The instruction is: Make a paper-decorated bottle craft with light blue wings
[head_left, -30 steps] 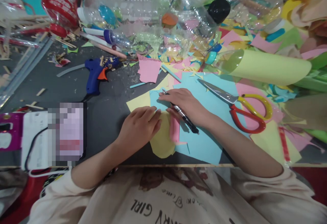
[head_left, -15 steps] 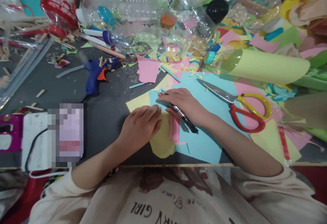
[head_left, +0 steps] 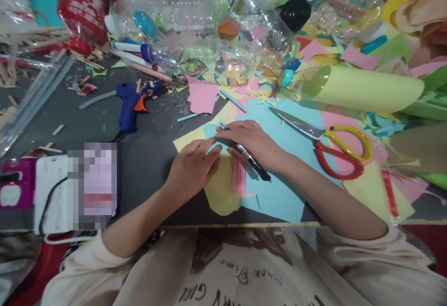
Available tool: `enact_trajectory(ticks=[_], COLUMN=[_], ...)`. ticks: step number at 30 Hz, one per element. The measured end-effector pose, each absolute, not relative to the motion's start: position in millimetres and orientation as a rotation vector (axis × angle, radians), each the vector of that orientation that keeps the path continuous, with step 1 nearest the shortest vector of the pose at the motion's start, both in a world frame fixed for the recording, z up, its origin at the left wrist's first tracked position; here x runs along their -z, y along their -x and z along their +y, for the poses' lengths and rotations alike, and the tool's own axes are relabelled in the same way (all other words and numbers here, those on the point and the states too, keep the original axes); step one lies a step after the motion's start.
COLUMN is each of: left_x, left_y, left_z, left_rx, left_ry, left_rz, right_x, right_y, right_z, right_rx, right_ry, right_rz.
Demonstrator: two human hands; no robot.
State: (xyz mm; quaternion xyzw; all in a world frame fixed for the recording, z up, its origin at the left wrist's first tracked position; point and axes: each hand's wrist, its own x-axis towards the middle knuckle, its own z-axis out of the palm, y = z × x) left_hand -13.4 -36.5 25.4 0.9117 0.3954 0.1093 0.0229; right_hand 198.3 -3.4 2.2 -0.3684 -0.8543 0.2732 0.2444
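My right hand (head_left: 249, 140) is closed around a black pen (head_left: 256, 167), its tip pointing up and left onto a small piece of light blue paper (head_left: 211, 130). My left hand (head_left: 193, 164) lies on the same blue piece, fingers stretched toward the right hand and thumb apart. Below the hands is a rounded yellow paper cutout (head_left: 223, 196). A folded pink paper strip (head_left: 239, 178) lies beside it. Under my right forearm spreads a large light blue sheet (head_left: 288, 199). My fingertips partly cover the small blue piece.
Scissors (head_left: 314, 133) with red and yellow handles lie at right on the sheets. A blue glue gun (head_left: 129, 105) rests at left, above a blurred phone (head_left: 99, 182). Clear plastic bottles (head_left: 181, 12) and paper scraps crowd the back. A yellow-wrapped bottle (head_left: 373, 89) lies at right.
The left hand's fingers have shifted slightly, with the thumb now a little further apart from the index finger. The right hand and pen stay almost in place.
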Motion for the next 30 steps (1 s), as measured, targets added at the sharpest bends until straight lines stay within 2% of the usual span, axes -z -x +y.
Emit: enact_trajectory(ticks=[12,21,30], left_x=[-23.6,-25.8,-25.8], left_y=[13.6,13.4,16.9], left_z=[-37.9,-34.9,-32.1], left_rx=[-0.274,-0.224,-0.253], left_ry=[-2.763,-2.773,-2.712], left_rz=[1.239,1.220,1.224], right_x=[-4.2,-9.4,-8.5], right_y=[-199.4,-205.8,-197.3], right_z=[0.3,3.8,2.6], right_rx=[-0.727,-1.173,-1.207], right_ry=[1.187,1.153,1.048], right_rz=[-2.092,-1.426,-1.392])
